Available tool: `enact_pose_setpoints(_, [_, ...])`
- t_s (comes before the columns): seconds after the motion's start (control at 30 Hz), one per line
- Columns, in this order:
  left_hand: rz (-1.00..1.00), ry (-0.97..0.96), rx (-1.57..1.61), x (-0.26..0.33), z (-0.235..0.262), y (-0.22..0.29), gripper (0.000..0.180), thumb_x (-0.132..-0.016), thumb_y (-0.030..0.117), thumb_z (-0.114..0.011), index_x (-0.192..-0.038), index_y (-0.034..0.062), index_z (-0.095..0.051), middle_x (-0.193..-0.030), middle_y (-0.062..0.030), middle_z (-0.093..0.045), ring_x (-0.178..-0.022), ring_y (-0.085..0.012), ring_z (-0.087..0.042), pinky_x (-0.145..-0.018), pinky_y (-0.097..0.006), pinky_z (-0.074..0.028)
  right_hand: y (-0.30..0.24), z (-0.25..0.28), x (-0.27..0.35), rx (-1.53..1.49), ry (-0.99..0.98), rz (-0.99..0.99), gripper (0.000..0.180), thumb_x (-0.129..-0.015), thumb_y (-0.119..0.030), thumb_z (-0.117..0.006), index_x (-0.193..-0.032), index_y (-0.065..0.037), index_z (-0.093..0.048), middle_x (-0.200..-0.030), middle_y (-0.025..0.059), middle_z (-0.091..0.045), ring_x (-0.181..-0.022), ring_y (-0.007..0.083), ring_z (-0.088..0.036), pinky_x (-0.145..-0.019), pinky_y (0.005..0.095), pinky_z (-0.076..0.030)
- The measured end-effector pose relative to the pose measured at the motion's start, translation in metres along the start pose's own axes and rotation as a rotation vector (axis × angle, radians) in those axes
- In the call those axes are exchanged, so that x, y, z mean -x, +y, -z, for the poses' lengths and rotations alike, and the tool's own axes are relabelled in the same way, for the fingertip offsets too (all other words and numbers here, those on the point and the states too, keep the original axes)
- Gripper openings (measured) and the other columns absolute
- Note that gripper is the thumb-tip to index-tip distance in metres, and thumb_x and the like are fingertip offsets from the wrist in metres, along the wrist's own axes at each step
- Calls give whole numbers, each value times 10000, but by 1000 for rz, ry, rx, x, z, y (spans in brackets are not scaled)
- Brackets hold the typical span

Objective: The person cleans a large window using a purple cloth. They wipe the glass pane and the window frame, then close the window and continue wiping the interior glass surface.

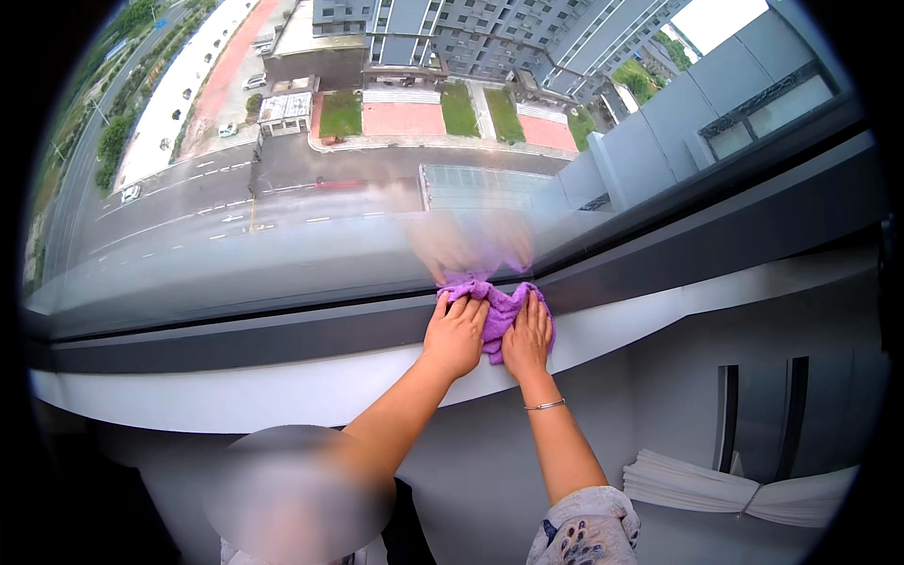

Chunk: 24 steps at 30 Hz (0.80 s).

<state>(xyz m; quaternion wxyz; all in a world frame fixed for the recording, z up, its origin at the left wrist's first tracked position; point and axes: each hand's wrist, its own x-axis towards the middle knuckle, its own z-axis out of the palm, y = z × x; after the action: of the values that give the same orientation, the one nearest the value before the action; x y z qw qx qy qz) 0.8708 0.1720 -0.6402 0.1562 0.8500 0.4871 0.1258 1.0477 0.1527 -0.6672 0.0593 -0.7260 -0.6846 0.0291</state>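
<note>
A crumpled purple cloth (502, 315) lies over the dark window frame (311, 331), at the corner where two frame sections meet. My left hand (456, 333) holds the cloth's left side, its fingers bent over the fabric. Close beside it, my right hand (527, 337) presses the right side with fingers held together, and a thin bracelet (545, 405) circles that wrist. The cloth's top edge meets the foot of the window glass (330, 245), where hands and cloth are mirrored. Its lower end hangs toward the white sill (254, 391). Fabric under the palms is hidden.
The dark frame continues to the right (697, 240) along another pane. Below the sill, a gathered white curtain (697, 482) is tied at the lower right. Through the glass, far below, are a road, parked cars and buildings (490, 42).
</note>
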Motion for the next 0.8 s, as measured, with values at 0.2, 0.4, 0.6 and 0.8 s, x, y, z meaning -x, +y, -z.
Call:
enact_pose_setpoints(0.2, [-104, 146, -113, 10, -11, -8, 666, -802, 184, -612, -1428, 60, -419, -1466, -101, -423, -1392, -267, -329, -1177, -439, -158, 9, -18, -17, -26, 154, 67, 665, -891, -209, -485, -1475, 29, -276, -1564, 173, -231, -1426, 358, -227, -1174, 468, -169])
enact_pose_setpoints(0.4, [-54, -115, 5, 33, -13, 5, 687, -812, 312, -640, -1419, 63, -436, -1465, -88, -428, -1399, -259, -329, -1182, -475, -149, 22, -26, 39, 20, -44, -18, 662, -916, -333, -496, -1473, -24, -313, -1570, 161, -221, -1445, 359, -183, -1183, 488, -111])
enact_pose_setpoints(0.6, [16, -185, 37, 103, -18, -12, 703, -876, 422, -587, -1459, 88, -381, -1439, -101, -452, -1382, -278, -357, -1175, -478, -170, 11, -21, 67, -20, -170, -77, 623, -958, -396, -454, -1489, -102, -316, -1572, 147, -230, -1452, 351, -168, -1185, 483, -81])
enact_pose_setpoints(0.8, [250, -136, 32, 219, 41, -75, 698, -858, 391, -628, -1427, 52, -410, -1411, -150, -471, -1330, -317, -410, -1144, -479, -225, -133, -29, 117, -126, -192, 106, 644, -942, -421, -487, -1494, -129, -329, -1559, 139, -274, -1437, 371, -210, -1169, 537, -97])
